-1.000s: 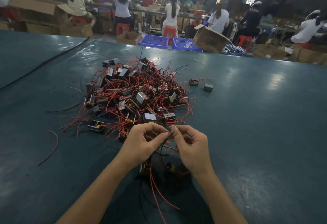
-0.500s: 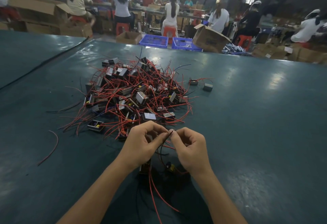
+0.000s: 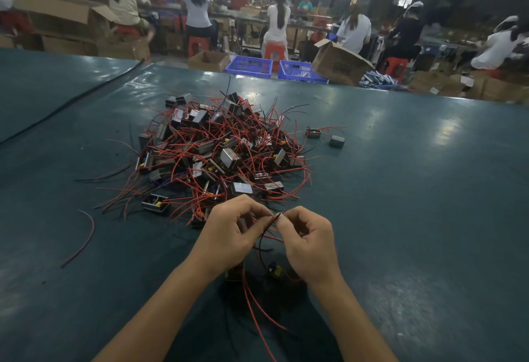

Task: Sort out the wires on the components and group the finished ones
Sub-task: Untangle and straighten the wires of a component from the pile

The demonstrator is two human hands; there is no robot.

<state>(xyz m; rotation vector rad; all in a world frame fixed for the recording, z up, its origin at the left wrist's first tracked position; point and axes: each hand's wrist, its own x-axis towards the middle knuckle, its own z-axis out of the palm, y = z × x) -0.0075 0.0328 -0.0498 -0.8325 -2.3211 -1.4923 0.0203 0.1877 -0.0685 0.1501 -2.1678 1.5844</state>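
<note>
Hardly anything has moved across the desk (image 3: 429, 218) in the last second. At the left, the loose red wire (image 3: 86, 235) lies where it lay, well apart from everything else. The pile of components (image 3: 223, 155), tangled in red and black leads, is untouched in the middle of the desk, nearer the far edge than the near one.

The change is in front of the pile, toward the near edge, and it is small. The left hand (image 3: 229, 235) keeps its thumb and forefinger pinched on a black wire (image 3: 267, 225), with the other fingers curled. The right hand (image 3: 309, 244) has closed in from the right, so its pinching fingertips now meet the left hand's at the upper end of that wire. A second ago a short stretch of wire showed between them. The wire runs down between the wrists toward a component (image 3: 274, 271) with a yellow part, which lies on the desk just below the hands. Red leads trail from there toward the near edge.

This looks like the hands working on the tip of one lead, so this piece is probably still being tidied and is not ready to set aside. Right of the pile, two stray components (image 3: 336, 141) sit unchanged and close together. Whether they are a finished group cannot be told.
</note>
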